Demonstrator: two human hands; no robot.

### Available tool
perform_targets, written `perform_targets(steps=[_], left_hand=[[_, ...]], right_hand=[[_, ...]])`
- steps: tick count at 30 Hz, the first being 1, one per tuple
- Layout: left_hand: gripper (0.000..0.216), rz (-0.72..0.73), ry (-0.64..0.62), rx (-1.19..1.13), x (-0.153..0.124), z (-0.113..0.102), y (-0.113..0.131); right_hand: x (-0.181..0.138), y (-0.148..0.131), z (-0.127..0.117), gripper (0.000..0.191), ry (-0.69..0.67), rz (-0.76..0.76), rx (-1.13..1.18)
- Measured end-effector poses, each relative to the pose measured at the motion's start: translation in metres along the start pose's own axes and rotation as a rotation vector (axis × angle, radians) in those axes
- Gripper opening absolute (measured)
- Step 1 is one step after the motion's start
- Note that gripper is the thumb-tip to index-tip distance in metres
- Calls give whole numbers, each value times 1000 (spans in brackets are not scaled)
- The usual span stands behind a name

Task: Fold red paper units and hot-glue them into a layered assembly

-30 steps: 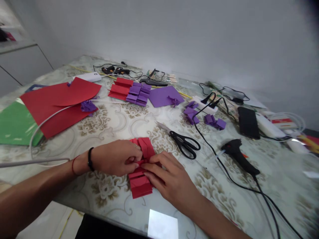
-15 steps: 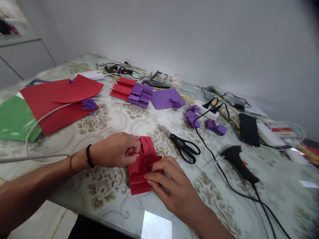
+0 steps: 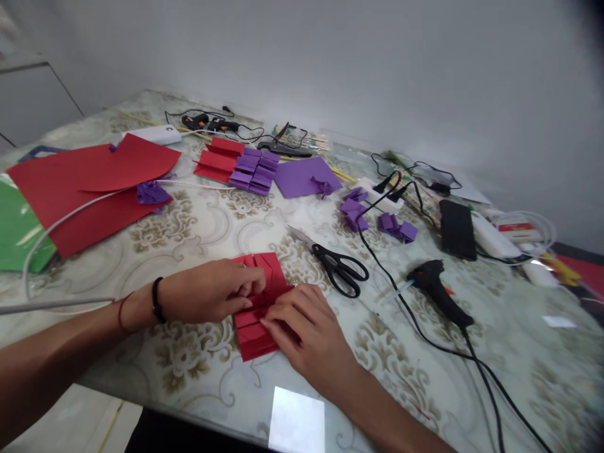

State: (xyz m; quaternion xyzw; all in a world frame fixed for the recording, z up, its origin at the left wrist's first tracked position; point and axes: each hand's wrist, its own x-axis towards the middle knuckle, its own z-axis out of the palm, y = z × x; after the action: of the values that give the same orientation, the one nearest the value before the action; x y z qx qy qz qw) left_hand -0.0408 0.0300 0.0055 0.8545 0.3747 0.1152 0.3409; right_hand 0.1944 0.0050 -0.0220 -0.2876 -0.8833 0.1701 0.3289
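A pleated red paper piece [image 3: 255,336] lies on the patterned table [image 3: 202,226] near its front edge. My left hand [image 3: 210,292] rests on its left side with fingers curled, pinching a fold at the middle. My right hand [image 3: 306,330] lies over the paper's right side, fingertips pressed down on the folds. Both hands meet at the paper's centre. Black scissors [image 3: 337,267] lie just beyond my right hand.
A black glue gun [image 3: 436,292] with its cable lies to the right. Red sheets [image 3: 75,182], a green sheet [image 3: 16,233], folded red and purple pieces [image 3: 245,167], a purple sheet [image 3: 304,176], a power strip [image 3: 384,198], a black phone [image 3: 457,229] and cables are spread across the back.
The paper was lifted and opened a little half a second ago; now both hands press it flat again. The view has shifted slightly to the right.
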Motion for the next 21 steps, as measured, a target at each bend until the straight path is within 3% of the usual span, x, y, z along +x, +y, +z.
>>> perform_targets(steps=[3, 5, 8, 14, 21], left_hand=[[8, 84, 24, -46, -1, 0, 3], [17, 72, 9, -15, -2, -1, 6], [16, 26, -41, 67, -3, -1, 9], [13, 5, -30, 30, -1, -1, 12], [29, -1, 168, -72, -3, -13, 4]], right_hand=[[-2, 0, -13, 14, -87, -73, 106], [-3, 1, -20, 19, -186, -102, 106], [-4, 1, -21, 11, -254, -111, 48], [-4, -2, -15, 11, -201, -141, 42], [-4, -8, -22, 11, -164, -135, 76]])
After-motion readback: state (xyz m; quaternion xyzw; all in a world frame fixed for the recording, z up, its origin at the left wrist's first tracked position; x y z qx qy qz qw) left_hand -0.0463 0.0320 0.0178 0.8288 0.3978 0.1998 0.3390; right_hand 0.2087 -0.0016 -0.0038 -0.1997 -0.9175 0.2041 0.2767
